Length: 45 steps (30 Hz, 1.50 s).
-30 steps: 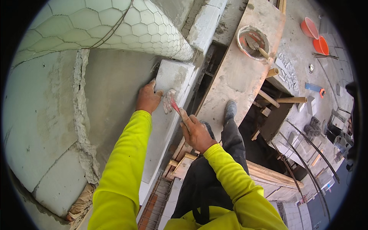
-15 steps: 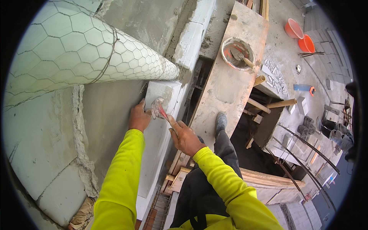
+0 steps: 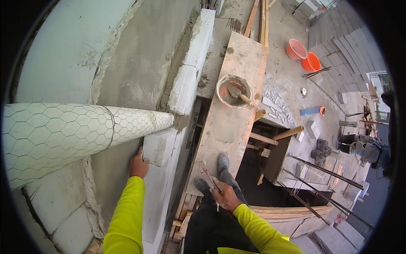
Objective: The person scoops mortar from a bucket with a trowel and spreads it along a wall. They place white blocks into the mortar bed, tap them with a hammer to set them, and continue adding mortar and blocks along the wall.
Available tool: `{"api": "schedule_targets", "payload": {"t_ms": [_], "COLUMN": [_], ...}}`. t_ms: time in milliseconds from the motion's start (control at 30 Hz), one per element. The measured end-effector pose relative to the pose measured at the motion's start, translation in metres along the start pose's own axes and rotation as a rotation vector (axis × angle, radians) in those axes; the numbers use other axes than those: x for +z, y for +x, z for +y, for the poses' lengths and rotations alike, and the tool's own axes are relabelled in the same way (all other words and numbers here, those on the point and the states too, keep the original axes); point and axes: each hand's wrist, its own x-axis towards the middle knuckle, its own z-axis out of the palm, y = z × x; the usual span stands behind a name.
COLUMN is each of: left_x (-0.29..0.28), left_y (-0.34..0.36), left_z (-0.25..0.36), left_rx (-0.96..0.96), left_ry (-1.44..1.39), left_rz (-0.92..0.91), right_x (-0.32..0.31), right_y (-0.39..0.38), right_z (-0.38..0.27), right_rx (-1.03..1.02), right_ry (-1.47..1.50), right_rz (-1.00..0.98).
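Surfaces around the right-hand grip: chiefly matt, dusty, mineral.
In the right hand [image 3: 227,197]: slim red-shafted tool [image 3: 207,171], head pale, material unclear. Left of the grip, beside the left hand [image 3: 138,165]: pale grey rectangular block [image 3: 158,148], matt, fine-grained. Farther left: long whitish cylinder [image 3: 76,127], smooth, sheathed in thin hexagonal wire mesh [image 3: 95,123]. Beyond the grip: long tan wooden board [image 3: 245,51], dull, mortar-stained; on it, round plastic-looking bucket [image 3: 230,76], rim crusted rough. Behind the grip: bright yellow cloth sleeve [image 3: 258,228], matt, creased.

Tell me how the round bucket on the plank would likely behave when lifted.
The bucket would probably be stiff, since its rim looks evenly round. Grey residue smeared over it may make it slick or gritty. The trowel inside, its handle crossing the rim, could slide.
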Motion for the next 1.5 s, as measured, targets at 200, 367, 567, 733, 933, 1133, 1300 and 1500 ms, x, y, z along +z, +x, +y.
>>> {"api": "schedule_targets", "payload": {"t_ms": [200,367,567,733,933,1133,1300,1500], "left_x": [-0.002,-0.001,0.011,0.024,0.115,0.269,0.381,0.426], "left_y": [0.0,-0.001,-0.002,-0.055,-0.119,0.075,0.25,0.309], "left_z": [0.006,0.008,0.009,0.046,0.154,0.234,0.295,0.334], "left_rx": [-0.032,-0.119,-0.202,-0.147,-0.042,-0.321,-0.502,-0.72], "left_ry": [0.0,-0.012,0.03,0.096,-0.408,-0.595,-0.838,-1.478], "left_rz": [-0.004,-0.04,-0.007,0.523,0.135,-0.239,-0.351,-0.351], "right_x": [-0.112,-0.156,-0.165,-0.174,-0.253,-0.372,-0.424,-0.37], "right_y": [-0.057,-0.109,-0.149,-0.11,0.072,0.344,0.505,0.496], "right_z": [0.073,0.119,0.129,0.147,0.188,0.279,0.336,0.318], "right_rx": [0.756,0.732,1.053,0.707,0.649,0.526,0.354,-0.107], "right_ry": [0.169,-0.291,0.19,0.06,0.277,-0.05,0.082,-0.468], "right_rz": [0.068,0.111,0.254,0.51,0.574,0.495,0.474,0.512]}}
